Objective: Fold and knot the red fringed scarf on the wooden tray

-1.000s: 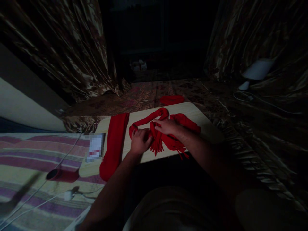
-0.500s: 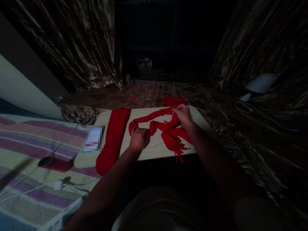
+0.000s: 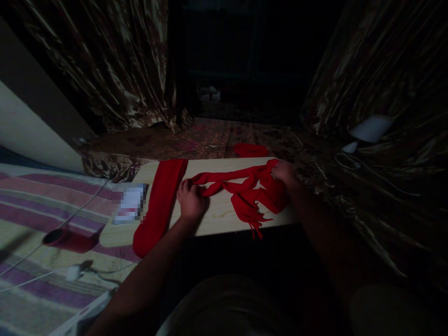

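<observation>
A loosely twisted red scarf [image 3: 241, 186] with a fringed end stretches across the pale wooden board [image 3: 217, 219]. My left hand [image 3: 191, 201] is closed on its left end, close to the board. At the board's right side my right hand [image 3: 285, 173] grips the scarf's other end, its fingers partly hidden. The fringe [image 3: 257, 226] hangs just over the board's front edge. A second red cloth, folded into a long flat strip [image 3: 159, 210], lies left of my left hand.
A blurred white packet [image 3: 129, 204] lies at the board's left. Another red cloth piece [image 3: 251, 150] is behind the board. On the striped bedding [image 3: 35, 210] are a red cylinder [image 3: 75, 240] and white cables. A white lamp [image 3: 371, 128] stands at right, before curtains.
My hands have moved apart, the left one leftward and the right one rightward and slightly down. The scarf between them is drawn out straighter. The view has shifted slightly.
</observation>
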Available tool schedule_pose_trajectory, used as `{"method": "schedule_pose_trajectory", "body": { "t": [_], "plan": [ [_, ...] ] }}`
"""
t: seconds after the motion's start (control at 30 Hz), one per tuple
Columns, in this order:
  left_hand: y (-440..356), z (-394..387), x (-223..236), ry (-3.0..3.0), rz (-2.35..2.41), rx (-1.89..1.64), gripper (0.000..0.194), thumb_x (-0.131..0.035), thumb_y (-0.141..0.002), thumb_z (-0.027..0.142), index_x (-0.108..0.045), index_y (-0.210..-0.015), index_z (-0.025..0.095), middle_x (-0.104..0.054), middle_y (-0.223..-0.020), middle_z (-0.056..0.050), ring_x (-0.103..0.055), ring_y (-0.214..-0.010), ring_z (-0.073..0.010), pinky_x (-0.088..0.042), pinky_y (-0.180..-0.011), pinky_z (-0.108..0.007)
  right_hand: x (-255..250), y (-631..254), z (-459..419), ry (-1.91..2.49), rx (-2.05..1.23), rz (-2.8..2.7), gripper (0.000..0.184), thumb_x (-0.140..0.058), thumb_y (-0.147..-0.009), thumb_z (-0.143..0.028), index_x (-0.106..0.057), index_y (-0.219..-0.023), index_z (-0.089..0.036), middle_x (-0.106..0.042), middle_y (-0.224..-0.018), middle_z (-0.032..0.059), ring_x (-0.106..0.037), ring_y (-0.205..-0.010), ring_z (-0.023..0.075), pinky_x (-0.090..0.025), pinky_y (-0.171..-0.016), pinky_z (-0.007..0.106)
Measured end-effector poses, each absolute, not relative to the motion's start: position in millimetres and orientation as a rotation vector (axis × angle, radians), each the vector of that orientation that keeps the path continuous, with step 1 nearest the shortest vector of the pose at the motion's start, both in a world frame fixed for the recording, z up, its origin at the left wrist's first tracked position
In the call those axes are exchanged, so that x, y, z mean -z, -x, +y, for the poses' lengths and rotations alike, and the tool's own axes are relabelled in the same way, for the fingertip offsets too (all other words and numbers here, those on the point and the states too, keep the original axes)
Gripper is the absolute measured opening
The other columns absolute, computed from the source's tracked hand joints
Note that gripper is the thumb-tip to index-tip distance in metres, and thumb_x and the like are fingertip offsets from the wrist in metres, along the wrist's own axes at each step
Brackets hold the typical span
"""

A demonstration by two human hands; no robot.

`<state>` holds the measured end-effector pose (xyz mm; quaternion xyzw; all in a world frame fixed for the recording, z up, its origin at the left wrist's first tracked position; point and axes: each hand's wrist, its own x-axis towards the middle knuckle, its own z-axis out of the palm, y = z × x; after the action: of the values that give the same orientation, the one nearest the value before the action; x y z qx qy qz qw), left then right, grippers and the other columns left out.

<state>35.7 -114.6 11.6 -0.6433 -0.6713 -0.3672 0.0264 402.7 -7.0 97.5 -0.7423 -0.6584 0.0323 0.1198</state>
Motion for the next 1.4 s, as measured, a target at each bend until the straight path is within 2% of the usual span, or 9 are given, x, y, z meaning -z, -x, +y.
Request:
{"method": "schedule_pose_trajectory", "body": {
  "t": [0.13, 0.3, 0.53, 0.63, 0.77, 1.0, 1.17, 1.27, 1.4],
  "plan": [
    [-32.2, -108.9, -8.5, 2.07, -1.979, 1.165, 0.04, -0.062, -0.07, 0.014, -0.07, -0.109, 0.019, -0.057, -0.129, -0.017, -0.043, -0.135, -0.0362, -0.031, -0.117, -0.054, -93.0, -369.9, -16.5, 2.044, 0.127, -1.95, 0.033, -0.053, -0.09, -0.026, -0.07, -0.112, -0.009, -0.067, -0.121, 0.022, -0.058, -0.116, 0.0304, -0.041, -0.098, 0.038],
    [-31.5, -104.1, -4.6, 2.063, -1.987, 1.295, 0.035, -0.063, -0.072, 0.018, -0.07, -0.106, 0.02, -0.058, -0.13, -0.015, -0.046, -0.135, -0.0321, -0.038, -0.116, -0.046, -89.5, -316.7, -29.1, 1.679, -0.131, -2.351, 0.03, -0.046, -0.095, -0.024, -0.074, -0.101, -0.017, -0.073, -0.11, 0.0107, -0.065, -0.103, 0.021, -0.044, -0.096, 0.028],
    [-39.3, -115.4, -11.1, 2.109, -1.948, 1.062, 0.062, -0.068, -0.073, 0.025, -0.062, -0.134, 0.026, -0.037, -0.16, -0.013, -0.027, -0.149, -0.0389, -0.026, -0.116, -0.063, -70.1, -282.0, -33.3, 1.461, -0.234, -2.53, 0.061, -0.059, -0.09, -0.022, -0.047, -0.15, -0.016, -0.039, -0.16, 0.0126, -0.048, -0.139, 0.0217, -0.037, -0.113, 0.028],
    [-44.1, -118.8, -12.0, 2.253, -1.779, 0.96, 0.058, -0.066, -0.078, 0.029, -0.061, -0.136, 0.032, -0.036, -0.162, -0.007, -0.022, -0.151, -0.0375, -0.017, -0.118, -0.065, -66.9, -276.2, -28.4, 1.548, -0.281, -2.574, 0.061, -0.059, -0.091, -0.025, -0.047, -0.149, -0.014, -0.052, -0.15, 0.0161, -0.053, -0.134, 0.0242, -0.041, -0.11, 0.03],
    [-42.2, -114.2, -7.7, 2.28, -1.835, 0.975, 0.035, -0.061, -0.081, 0.024, -0.072, -0.114, 0.029, -0.056, -0.148, -0.007, -0.035, -0.146, -0.0348, -0.021, -0.117, -0.062, -74.4, -272.6, -19.6, 1.783, -0.337, -2.595, 0.034, -0.062, -0.089, -0.029, -0.07, -0.12, -0.018, -0.072, -0.12, 0.0127, -0.069, -0.105, 0.0233, -0.05, -0.089, 0.027],
    [-34.7, -110.2, -3.2, 1.986, -2.144, 1.092, 0.03, -0.063, -0.072, 0.018, -0.073, -0.099, 0.024, -0.051, -0.151, -0.01, -0.034, -0.144, -0.0389, -0.027, -0.112, -0.065, -101.6, -300.7, -2.2, 2.202, -0.074, -2.237, 0.032, -0.057, -0.089, -0.025, -0.072, -0.114, -0.012, -0.072, -0.115, 0.0217, -0.069, -0.106, 0.0285, -0.05, -0.083, 0.031],
    [-30.9, -106.3, -0.8, 1.932, -2.167, 1.222, 0.05, -0.059, -0.075, 0.018, -0.065, -0.125, 0.019, -0.057, -0.14, -0.017, -0.041, -0.14, -0.0366, -0.034, -0.113, -0.055, -104.4, -329.7, -1.5, 2.241, 0.154, -2.018, 0.037, -0.052, -0.09, -0.018, -0.066, -0.122, -0.005, -0.068, -0.118, 0.0272, -0.069, -0.106, 0.0329, -0.051, -0.086, 0.038],
    [-29.7, -103.9, -1.3, 1.962, -2.136, 1.283, 0.065, -0.058, -0.077, 0.019, -0.051, -0.142, 0.015, -0.057, -0.137, -0.019, -0.049, -0.133, -0.0348, -0.039, -0.111, -0.049, -99.1, -329.6, -10.3, 1.996, 0.122, -2.194, 0.031, -0.052, -0.094, -0.026, -0.068, -0.116, -0.011, -0.071, -0.116, 0.0204, -0.068, -0.106, 0.0287, -0.049, -0.089, 0.035],
    [-31.0, -105.7, -6.0, 1.884, -2.206, 1.301, 0.061, -0.059, -0.076, 0.023, -0.052, -0.135, 0.01, -0.063, -0.122, -0.019, -0.058, -0.118, -0.0355, -0.044, -0.104, -0.048, -91.3, -317.6, -26.3, 1.74, -0.263, -2.558, 0.037, -0.07, -0.085, -0.044, -0.071, -0.113, -0.02, -0.072, -0.118, 0.0108, -0.067, -0.106, 0.0246, -0.049, -0.09, 0.03]
  ]
}}
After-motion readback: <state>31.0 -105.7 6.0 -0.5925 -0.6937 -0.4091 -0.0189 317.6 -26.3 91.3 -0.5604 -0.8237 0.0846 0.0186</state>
